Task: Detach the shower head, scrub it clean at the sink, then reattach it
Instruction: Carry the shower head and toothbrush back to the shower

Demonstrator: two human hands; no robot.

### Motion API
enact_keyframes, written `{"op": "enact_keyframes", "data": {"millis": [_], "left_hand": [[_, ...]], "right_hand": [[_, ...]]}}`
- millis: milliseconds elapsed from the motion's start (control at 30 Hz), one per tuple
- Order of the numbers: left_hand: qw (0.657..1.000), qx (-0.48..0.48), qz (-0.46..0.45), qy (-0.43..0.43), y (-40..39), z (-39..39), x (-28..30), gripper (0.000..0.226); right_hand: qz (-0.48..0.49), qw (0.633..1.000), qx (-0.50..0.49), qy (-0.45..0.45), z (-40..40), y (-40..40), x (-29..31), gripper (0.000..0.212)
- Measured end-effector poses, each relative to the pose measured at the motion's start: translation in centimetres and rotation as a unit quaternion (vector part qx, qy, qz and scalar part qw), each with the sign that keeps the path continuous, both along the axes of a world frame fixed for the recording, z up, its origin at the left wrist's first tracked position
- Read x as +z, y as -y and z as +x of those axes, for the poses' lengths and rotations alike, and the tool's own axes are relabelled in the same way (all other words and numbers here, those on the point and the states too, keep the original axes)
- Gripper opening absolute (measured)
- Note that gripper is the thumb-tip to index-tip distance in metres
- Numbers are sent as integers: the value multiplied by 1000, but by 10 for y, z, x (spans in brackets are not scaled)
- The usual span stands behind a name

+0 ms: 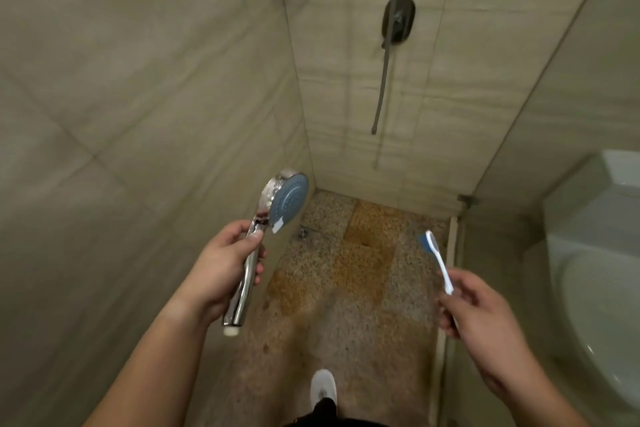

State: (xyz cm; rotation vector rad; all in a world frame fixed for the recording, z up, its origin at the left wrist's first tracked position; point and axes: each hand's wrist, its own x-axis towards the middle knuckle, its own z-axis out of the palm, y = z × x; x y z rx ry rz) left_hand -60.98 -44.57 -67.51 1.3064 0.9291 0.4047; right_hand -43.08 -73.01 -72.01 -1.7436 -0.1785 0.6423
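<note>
Inside the shower stall, the left hand (221, 265) is gripping the detached shower head (266, 236) by its chrome handle, face up; the right hand (485, 315) is pinching a toothbrush (437, 258). The hose (384, 55) is hanging free. Likely reattaching: free the right hand, align the thread squarely, turn gently to avoid cross-threading.

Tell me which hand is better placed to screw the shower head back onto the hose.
Probably the left hand: it already grips the shower head by the handle. The right hand holds the brush. The hose hangs free ahead.
</note>
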Motion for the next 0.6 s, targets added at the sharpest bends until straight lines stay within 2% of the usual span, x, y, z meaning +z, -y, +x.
{"op": "enact_keyframes", "data": {"millis": [267, 433, 600], "left_hand": [[997, -36, 44, 43, -125, 121, 38, 7], [999, -6, 28, 45, -175, 170, 22, 15], [997, 65, 5, 45, -209, 197, 11, 16]], "right_hand": [[0, 999, -40, -19, 82, -104, -8, 35], [-14, 1000, 19, 21, 165, -189, -6, 38], [13, 995, 80, 52, 254, -296, 21, 26]]}}
